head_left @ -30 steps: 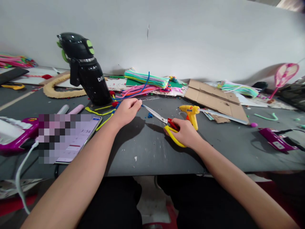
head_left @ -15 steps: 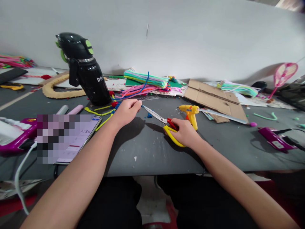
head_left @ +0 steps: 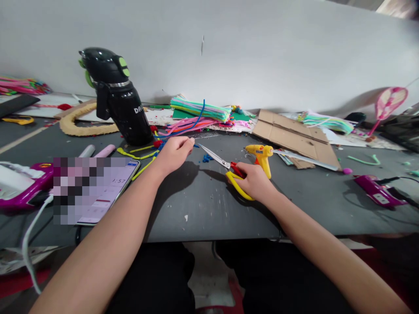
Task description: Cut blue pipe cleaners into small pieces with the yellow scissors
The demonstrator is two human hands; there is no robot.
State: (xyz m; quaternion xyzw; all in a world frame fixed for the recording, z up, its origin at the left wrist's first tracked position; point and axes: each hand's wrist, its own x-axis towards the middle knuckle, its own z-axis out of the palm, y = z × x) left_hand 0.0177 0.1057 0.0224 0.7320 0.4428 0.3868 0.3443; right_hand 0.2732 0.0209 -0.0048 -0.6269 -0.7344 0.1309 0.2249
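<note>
My left hand (head_left: 177,152) is closed in a pinch, and a short blue end of a pipe cleaner (head_left: 196,145) sticks out past its fingertips. In my right hand (head_left: 255,178) are scissors (head_left: 216,157) with red and yellow handles. Their blades point left, the tips just right of the blue end and seemingly apart from it. Small blue clippings (head_left: 207,158) lie on the grey table (head_left: 196,209) beneath the blades. A yellow glue gun (head_left: 260,153) stands just behind my right hand.
At the back lie bundled pipe cleaners (head_left: 201,109) and cardboard (head_left: 294,135). A black bottle (head_left: 126,104) stands behind my left hand; a phone (head_left: 111,185) lies beside my left forearm. Purple power strips (head_left: 376,192) sit at both sides, with a white cable (head_left: 28,248) at left.
The scissors have drawn back slightly to the right, away from my left fingertips. More blue clippings lie under the blades. My left hand has barely moved.
</note>
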